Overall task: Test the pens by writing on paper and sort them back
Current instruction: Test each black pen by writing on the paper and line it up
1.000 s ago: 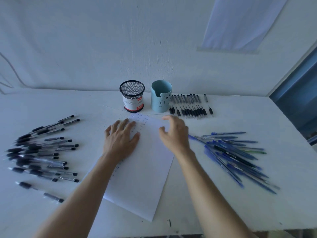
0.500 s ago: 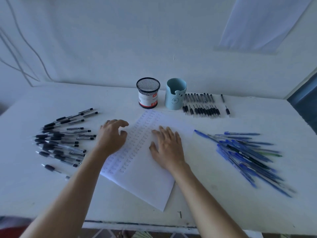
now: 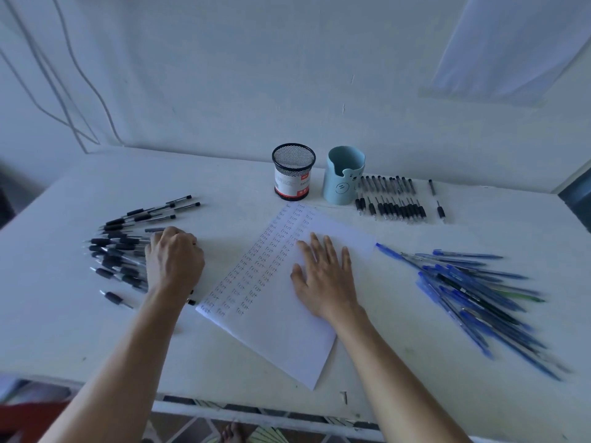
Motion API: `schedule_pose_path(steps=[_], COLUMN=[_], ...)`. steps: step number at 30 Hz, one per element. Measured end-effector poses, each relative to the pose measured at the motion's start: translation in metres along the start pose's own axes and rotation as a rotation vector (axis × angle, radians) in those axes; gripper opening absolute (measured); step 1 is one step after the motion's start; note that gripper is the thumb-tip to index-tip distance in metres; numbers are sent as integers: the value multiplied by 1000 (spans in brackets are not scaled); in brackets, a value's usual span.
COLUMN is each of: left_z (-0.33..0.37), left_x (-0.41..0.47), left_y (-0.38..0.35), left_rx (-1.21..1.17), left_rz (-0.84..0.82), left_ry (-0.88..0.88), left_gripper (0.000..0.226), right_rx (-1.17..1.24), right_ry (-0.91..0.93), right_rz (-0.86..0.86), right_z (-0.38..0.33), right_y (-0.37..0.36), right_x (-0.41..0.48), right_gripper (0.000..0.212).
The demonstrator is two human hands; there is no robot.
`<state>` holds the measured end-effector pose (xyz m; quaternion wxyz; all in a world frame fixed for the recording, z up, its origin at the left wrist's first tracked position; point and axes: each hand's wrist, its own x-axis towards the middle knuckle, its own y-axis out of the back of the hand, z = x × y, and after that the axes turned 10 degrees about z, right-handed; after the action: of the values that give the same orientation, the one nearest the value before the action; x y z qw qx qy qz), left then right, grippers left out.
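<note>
Head view: at left centre, black pens [image 3: 121, 247] lie fanned on the white table [image 3: 64, 330]. The left hand [image 3: 174, 260] covers their right ends with its fingers curled down; I cannot tell whether they pinch a pen. In the middle the paper [image 3: 271, 330], lined with written words, lies slanted under the flat right hand [image 3: 323, 279], fingers straight and apart. Above stand a mesh cup [image 3: 293, 171] and a blue cup [image 3: 343, 175]. At right lie heaped blue pens [image 3: 473, 289].

Left hand [image 3: 174, 260] off the paper [image 3: 281, 340] and onto the black pens [image 3: 118, 247], fingers [image 3: 169, 234] curled.
</note>
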<state>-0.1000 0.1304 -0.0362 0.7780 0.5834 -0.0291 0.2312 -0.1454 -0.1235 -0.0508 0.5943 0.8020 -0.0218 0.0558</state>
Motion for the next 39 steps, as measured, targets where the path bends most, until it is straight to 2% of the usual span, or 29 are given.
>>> schedule_pose_path(steps=[4, 6, 9, 11, 15, 17, 19, 24, 27, 32, 35, 37, 39], left_z=[0, 3, 14, 26, 49, 61, 72, 77, 77, 71, 66, 61, 54], left_x=[-3, -4, -7, -12, -27, -32, -33, -32, -33, -33, -37, -41, -46], left_y=[-3, -6, -4, 7, 30, 37, 44, 47, 51, 49, 41, 34, 28], left_rx=[1, -78, -314, -486, -743, -948, -1232, -1637, -1705, -1786, -1670, -1686, -1811], left_rz=[75, 156, 300, 362, 362, 254, 121, -187, -293, -292, -249, -262, -331], left_ry=[-104, -188, -321, -326, -325, -227, -11, 352, 461, 593, 621, 676, 736], left_gripper=[15, 13, 14, 18, 7, 8, 15, 35, 28, 19, 14, 31, 37], right_rx=[7, -5, -47, -58, -21, -7, 2, -60, -64, -59, -65, -69, -79], right_ry=[-15, -23, -40, -39, -62, -99, -130, -151, -162, -152, -147, -149, -150], right_rz=[-22, -53, -85, -66, 20, 44, 65, 23, 12, 5, -5, -8, -16], right_z=[-4, -6, -7, -7, -5, -6, -6, 4, 5, 5, 4, 3, 3], right_y=[0, 2, 4, 4, 3, 4, 4, 1, 1, 0, 1, 1, 1], right_x=[1, 1, 1, -1, -4, -6, -8, -13, -15, -15, -17, -16, -16], right_gripper=[57, 61, 64, 63, 63, 76, 85, 67, 64, 64, 68, 71, 73])
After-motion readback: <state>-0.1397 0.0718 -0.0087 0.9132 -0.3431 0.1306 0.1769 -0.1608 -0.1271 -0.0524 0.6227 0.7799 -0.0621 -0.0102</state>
